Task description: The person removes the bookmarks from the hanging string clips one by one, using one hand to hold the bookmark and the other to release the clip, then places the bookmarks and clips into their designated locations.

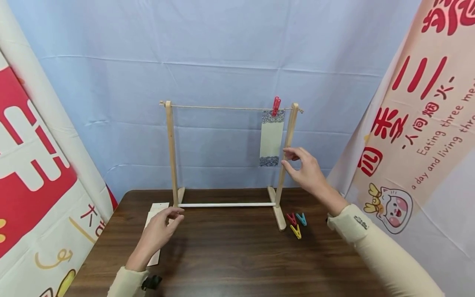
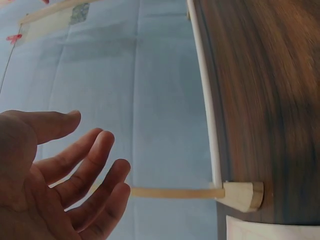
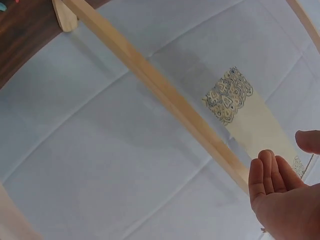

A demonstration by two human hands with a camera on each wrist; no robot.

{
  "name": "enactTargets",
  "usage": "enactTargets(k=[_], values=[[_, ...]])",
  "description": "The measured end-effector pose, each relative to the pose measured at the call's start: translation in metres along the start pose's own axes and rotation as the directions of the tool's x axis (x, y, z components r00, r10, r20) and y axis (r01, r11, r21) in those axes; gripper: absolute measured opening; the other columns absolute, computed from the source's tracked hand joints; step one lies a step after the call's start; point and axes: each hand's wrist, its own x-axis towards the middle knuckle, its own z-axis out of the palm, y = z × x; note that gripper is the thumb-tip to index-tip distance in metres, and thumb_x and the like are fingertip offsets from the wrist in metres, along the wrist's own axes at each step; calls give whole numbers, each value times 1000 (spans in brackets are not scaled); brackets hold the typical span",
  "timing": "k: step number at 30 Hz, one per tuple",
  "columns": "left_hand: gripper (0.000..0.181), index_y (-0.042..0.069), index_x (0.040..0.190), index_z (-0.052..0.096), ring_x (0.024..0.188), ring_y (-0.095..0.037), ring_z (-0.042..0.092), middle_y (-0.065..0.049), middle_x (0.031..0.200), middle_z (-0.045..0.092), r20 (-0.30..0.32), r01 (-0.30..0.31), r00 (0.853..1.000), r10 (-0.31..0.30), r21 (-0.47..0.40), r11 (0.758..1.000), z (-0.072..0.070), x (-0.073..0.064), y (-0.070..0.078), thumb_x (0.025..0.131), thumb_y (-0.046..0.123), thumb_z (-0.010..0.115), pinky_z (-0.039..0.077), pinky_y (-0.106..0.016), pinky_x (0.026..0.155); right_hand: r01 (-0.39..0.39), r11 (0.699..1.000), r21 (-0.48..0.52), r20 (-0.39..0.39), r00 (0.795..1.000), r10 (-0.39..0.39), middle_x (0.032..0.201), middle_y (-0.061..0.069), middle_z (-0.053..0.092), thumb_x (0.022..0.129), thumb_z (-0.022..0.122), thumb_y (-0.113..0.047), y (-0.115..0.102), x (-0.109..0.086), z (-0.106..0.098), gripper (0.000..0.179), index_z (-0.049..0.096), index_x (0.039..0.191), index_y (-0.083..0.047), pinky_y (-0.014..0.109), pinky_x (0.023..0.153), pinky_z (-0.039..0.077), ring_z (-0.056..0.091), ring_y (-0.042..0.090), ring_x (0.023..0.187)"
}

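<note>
A cream card with blue patterned ends (image 1: 271,139) hangs from the string (image 1: 222,108) of a wooden frame, held by a red clothespin (image 1: 276,106). My right hand (image 1: 306,169) is beside the frame's right post (image 1: 291,128), fingers loosely bent with nothing between them; whether it touches the post I cannot tell. My left hand (image 1: 158,229) hovers over a stack of pale cards (image 1: 154,259) at the table's left, partly hiding them. In the left wrist view its fingers (image 2: 102,150) are relaxed and hold nothing.
Red (image 1: 291,218), blue (image 1: 302,219) and yellow (image 1: 296,232) clothespins lie by the frame's right foot (image 1: 279,218). A white rod (image 1: 226,204) joins the posts low down. Behind the brown table (image 1: 222,264) hangs a pale blue cloth (image 1: 222,49); printed banners stand on both sides.
</note>
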Motion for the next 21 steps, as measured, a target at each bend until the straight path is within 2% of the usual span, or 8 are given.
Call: enactTargets(k=[4, 11, 16, 21], values=[[24, 23, 120, 68, 100, -16, 64, 6, 103, 69, -3, -32, 999, 32, -47, 998, 4, 4, 6, 98, 32, 67, 53, -45, 88, 23, 1000, -3, -7, 1000, -23, 105, 16, 65, 91, 74, -6, -3, 6, -3, 35, 64, 123, 2, 44, 87, 51, 62, 30, 94], [22, 23, 119, 69, 96, -14, 65, 10, 101, 69, -23, -88, 996, 87, -68, 994, 12, 10, 15, 97, 26, 69, 53, -40, 84, 48, 999, -9, -10, 999, -48, 105, 14, 65, 90, 74, -6, -6, 16, -10, 36, 64, 124, 0, 42, 88, 51, 61, 26, 95], [24, 23, 120, 68, 102, -20, 67, 9, 105, 70, -14, -101, 995, 100, -87, 991, 16, 14, 21, 97, 29, 69, 51, -46, 89, 66, 998, -10, -11, 998, -66, 105, 14, 65, 90, 74, -7, -9, 22, -14, 36, 64, 124, 1, 44, 88, 51, 61, 28, 96], [25, 30, 121, 66, 106, -18, 66, 10, 109, 70, -1, -86, 996, 86, -95, 992, 17, 18, 27, 97, 37, 66, 50, -49, 92, 63, 998, -10, -10, 998, -63, 107, 14, 65, 92, 73, -8, -10, 28, -17, 36, 64, 125, 2, 45, 89, 51, 61, 27, 96]])
